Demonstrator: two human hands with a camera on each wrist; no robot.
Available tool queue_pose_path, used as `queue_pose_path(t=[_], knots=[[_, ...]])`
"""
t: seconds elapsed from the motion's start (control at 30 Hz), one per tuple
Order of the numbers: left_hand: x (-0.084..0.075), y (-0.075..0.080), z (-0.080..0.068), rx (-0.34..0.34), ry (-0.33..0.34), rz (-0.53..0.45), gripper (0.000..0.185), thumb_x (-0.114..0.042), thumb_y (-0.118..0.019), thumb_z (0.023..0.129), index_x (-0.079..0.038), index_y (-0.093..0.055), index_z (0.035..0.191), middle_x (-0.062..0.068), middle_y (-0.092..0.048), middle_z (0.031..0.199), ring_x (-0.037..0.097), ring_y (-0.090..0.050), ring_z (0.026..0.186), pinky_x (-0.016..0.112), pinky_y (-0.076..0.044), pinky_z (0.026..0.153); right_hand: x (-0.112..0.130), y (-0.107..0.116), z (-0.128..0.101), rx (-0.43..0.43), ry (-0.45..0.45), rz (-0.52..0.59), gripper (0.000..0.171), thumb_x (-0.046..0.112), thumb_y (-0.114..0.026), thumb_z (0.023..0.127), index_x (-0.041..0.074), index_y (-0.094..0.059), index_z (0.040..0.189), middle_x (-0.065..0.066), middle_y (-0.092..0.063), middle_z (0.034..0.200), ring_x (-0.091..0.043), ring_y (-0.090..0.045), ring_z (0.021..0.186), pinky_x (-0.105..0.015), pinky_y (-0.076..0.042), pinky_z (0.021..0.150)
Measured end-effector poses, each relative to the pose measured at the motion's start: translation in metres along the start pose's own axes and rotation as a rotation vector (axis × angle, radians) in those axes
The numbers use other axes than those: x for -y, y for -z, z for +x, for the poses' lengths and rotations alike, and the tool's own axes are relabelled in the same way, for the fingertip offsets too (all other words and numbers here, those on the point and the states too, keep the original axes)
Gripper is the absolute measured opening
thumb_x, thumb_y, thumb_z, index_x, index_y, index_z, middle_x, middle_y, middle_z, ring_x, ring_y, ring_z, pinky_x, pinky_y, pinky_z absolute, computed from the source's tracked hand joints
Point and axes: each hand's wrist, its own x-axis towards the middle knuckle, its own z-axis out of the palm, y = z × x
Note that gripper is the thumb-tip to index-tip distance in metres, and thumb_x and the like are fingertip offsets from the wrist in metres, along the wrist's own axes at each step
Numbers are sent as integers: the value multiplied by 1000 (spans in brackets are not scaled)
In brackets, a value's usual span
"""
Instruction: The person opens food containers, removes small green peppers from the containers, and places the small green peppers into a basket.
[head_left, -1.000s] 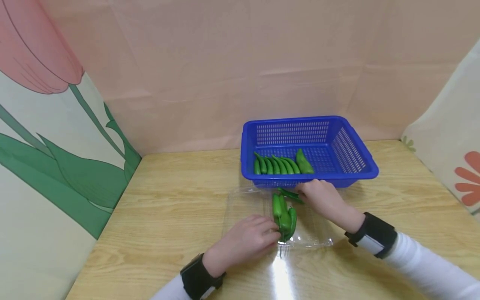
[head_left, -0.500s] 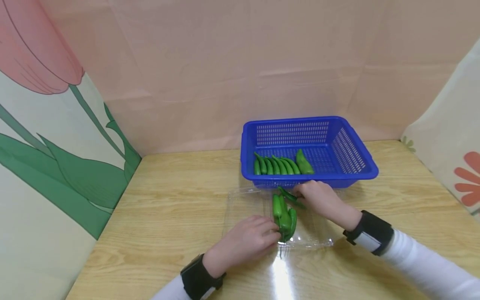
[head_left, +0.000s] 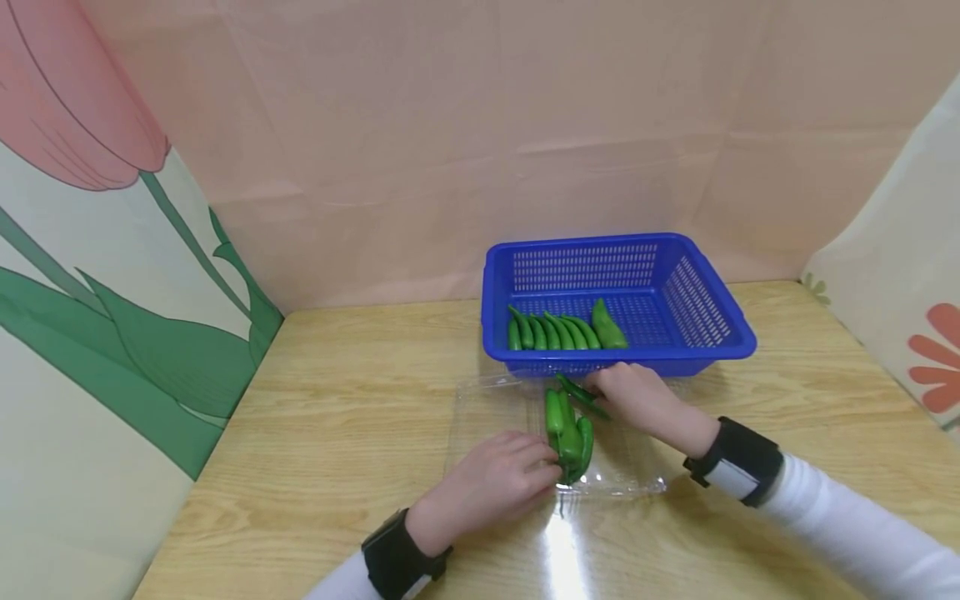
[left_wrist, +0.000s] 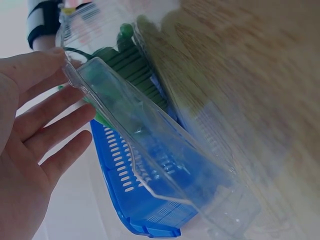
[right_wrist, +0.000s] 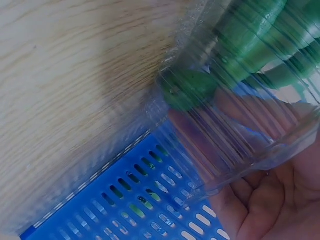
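A clear plastic tray [head_left: 495, 417] lies on the wooden table in front of a blue basket [head_left: 720, 337]. A few green peppers [head_left: 568, 432] lie bunched in the tray. My left hand [head_left: 498, 479] rests against the tray's near edge beside them, fingers fairly straight on the tray wall [left_wrist: 130, 125]. At the tray's far edge my right hand [head_left: 633, 396] pinches one thin green pepper [head_left: 581, 390], close to the basket's front wall. In the right wrist view a pepper's end [right_wrist: 192, 90] and my right hand's palm [right_wrist: 270, 200] show through the ridged plastic.
Several green peppers [head_left: 558, 332] lie in a row in the basket's left half; its right half shows bare mesh. Fabric screens close in the table [head_left: 337, 400] at the back and on both sides. Bare tabletop stretches to the left of the tray.
My right hand and forearm have crept slightly left with the thin pepper still pinched. The left hand, tray and basket have stayed put.
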Motion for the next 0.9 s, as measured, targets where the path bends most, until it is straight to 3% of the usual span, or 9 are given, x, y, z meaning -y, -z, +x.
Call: queue_pose_path(t=[0.4,0.63,0.9], knots=[[0,0,0,12,-16,34,19,-28,-60,91,-20,-70,106,-6,-66,110,10,-59,109,24,-46,101,0,0,2,55,-11,40,24,11,-77,71,19,-56,62,8,-47,57,-11,-44,53,-27,-39,43],[0,1,0,16,-18,41,20,-28,-57,93,-20,-69,107,-6,-66,111,9,-59,109,24,-45,101,-2,-2,3,75,-10,66,17,12,-75,73,19,-61,65,6,-55,60,-13,-53,55,-33,-45,44],[0,1,0,12,-20,45,19,-27,-60,92,-20,-70,106,-6,-66,111,9,-59,109,24,-45,101,0,-4,4,70,-4,118,19,17,-80,73,17,-61,67,10,-52,60,-8,-47,55,-24,-42,46]])
